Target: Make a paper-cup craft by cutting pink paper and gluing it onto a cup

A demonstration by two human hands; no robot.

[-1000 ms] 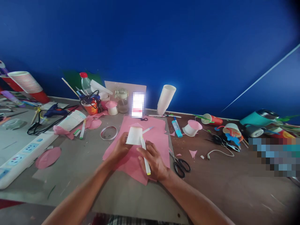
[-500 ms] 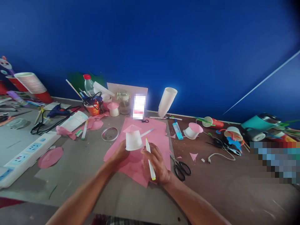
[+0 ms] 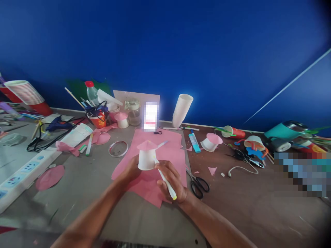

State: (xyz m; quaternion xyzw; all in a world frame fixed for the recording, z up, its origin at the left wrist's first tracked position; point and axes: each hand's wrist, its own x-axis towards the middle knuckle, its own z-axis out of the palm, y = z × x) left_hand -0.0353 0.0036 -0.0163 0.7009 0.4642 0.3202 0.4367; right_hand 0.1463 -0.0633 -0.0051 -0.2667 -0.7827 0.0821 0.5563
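A white paper cup (image 3: 147,159), upside down with a pink paper cone (image 3: 147,145) on top, is held up over pink paper sheets (image 3: 170,148). My left hand (image 3: 132,168) grips it from the left, its fingers partly hidden behind the cup. In my right hand (image 3: 172,177) is a white marker pen (image 3: 166,182) with a yellow end, its tip at the right side of the cup. Whether the tip touches the cup is hard to tell. A whitish pen-like stick (image 3: 162,144) lies on the pink paper behind the cup.
Black-handled scissors (image 3: 198,185) lie right of the pink paper. A blue glue stick (image 3: 194,143) and another pink-topped cup (image 3: 212,142) are beyond them. Stacked white cups (image 3: 182,110) stand by the blue wall. At left lie a power strip (image 3: 28,172) and a jar ring (image 3: 118,148).
The marker has moved from beside the cup to its right side, its tip now at the cup. The cup has tilted, showing more of the pink cone. The view has shifted slightly right.
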